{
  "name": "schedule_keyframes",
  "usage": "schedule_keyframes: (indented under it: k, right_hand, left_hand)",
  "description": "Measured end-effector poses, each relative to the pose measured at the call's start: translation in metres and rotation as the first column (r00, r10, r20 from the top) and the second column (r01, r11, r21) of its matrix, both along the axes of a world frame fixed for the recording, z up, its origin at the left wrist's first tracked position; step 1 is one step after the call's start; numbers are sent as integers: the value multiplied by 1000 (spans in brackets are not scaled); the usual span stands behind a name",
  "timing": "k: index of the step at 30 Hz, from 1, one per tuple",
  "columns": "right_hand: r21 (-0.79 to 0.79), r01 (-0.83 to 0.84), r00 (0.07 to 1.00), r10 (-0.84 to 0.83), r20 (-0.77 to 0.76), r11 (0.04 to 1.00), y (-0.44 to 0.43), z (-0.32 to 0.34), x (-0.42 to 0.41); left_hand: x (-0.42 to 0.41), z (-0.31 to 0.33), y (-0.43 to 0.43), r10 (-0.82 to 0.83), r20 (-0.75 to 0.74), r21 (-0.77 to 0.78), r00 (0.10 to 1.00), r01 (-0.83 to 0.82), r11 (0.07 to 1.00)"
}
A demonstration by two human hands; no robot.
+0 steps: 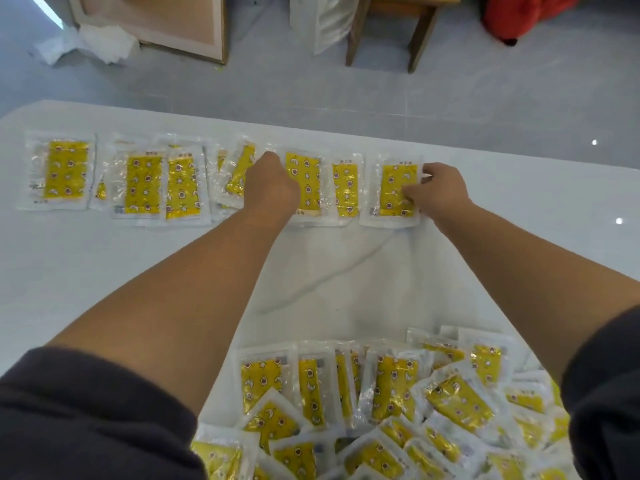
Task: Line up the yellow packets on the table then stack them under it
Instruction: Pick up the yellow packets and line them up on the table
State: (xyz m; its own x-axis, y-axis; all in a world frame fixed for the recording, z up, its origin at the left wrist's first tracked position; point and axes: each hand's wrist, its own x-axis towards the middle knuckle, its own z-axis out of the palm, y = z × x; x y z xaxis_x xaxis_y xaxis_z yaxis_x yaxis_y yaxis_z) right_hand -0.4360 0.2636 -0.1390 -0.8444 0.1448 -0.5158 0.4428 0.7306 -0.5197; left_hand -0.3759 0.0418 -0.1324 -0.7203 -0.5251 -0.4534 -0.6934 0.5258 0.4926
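White table (104,258): far row of yellow packets (145,183) partly overlapping, loose pile (398,403) at near edge. Left hand (272,187) curled over a mid-row packet, grasp impossible to tell; right hand (438,192) pinching end packet (394,192). Best squared edge to edge, flattened, no overlaps.

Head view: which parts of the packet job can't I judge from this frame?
- Left hand: its fingers are curled out of sight behind the knuckles, so its grip on the row of packets is unclear.
- Loose pile: cut off by the bottom edge and hidden by both sleeves, so no count.
- Space under the table: hidden by the tabletop.
- Packet print: too small to read.
- Right hand covers the edge of the end packet.
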Motion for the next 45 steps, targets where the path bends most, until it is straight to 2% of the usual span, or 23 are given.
schedule_keyframes:
  k: [2, 4, 8, 10, 15, 20, 22, 25, 27, 30, 32, 37, 39, 42, 45]
  right_hand:
    - [111, -123, 991, 128, -39, 986, 2, 0, 5]
    - [197, -177, 976, 197, -87, 964, 2, 3, 13]
    - [194, -234, 951, 266, -155, 953, -2, 14, 46]
    - [168, -302, 930, 329, -166, 938, -7, 21, 74]
    - [83, -496, 863, 502, -58, 864, -30, 39, 174]
    - [22, -677, 732, 671, 117, 735, -58, 45, 271]
    - [46, -742, 668, 730, 144, 669, -66, 42, 304]
    - [137, -823, 568, 810, 146, 552, -72, 35, 340]
    - [176, -829, 555, 819, 147, 530, -74, 33, 356]
    - [233, -833, 542, 826, 155, 502, -77, 29, 371]
    - [257, -819, 559, 816, 152, 513, -78, 27, 378]
    - [326, -783, 594, 792, 139, 530, -83, 28, 385]
    - [338, -782, 591, 796, 133, 524, -86, 29, 389]
    - [360, -772, 596, 793, 125, 524, -91, 29, 394]
    - [420, -785, 558, 815, 159, 456, -97, 26, 398]
  left_hand:
    - [7, 0, 0, -9, -10, -68, 1000, 9, 998]
    - [17, 3, -3, -17, -48, -110, 999, 12, 994]
    - [57, 14, -11, -95, -144, -57, 985, 87, 995]
    - [93, 21, -16, -134, -143, -38, 981, 130, 991]
    - [205, 30, -31, -160, -17, -20, 987, 159, 987]
    - [310, 29, -46, -237, 236, -13, 942, 247, 969]
    - [342, 25, -49, -372, 295, -18, 880, 395, 919]
    - [370, 17, -50, -652, 309, -58, 693, 698, 714]
    - [377, 9, -49, -745, 275, -122, 607, 791, 599]
    - [375, -2, -47, -787, 289, -211, 545, 838, 503]
    - [370, -3, -45, -782, 312, -215, 539, 842, 495]
    - [361, 4, -64, -727, 257, -60, 636, 762, 645]
    - [361, 9, -79, -734, 203, 43, 648, 743, 668]
    - [368, 18, -93, -814, 153, 164, 560, 798, 580]
    - [385, 19, -89, -923, 168, 123, 346, 922, 368]
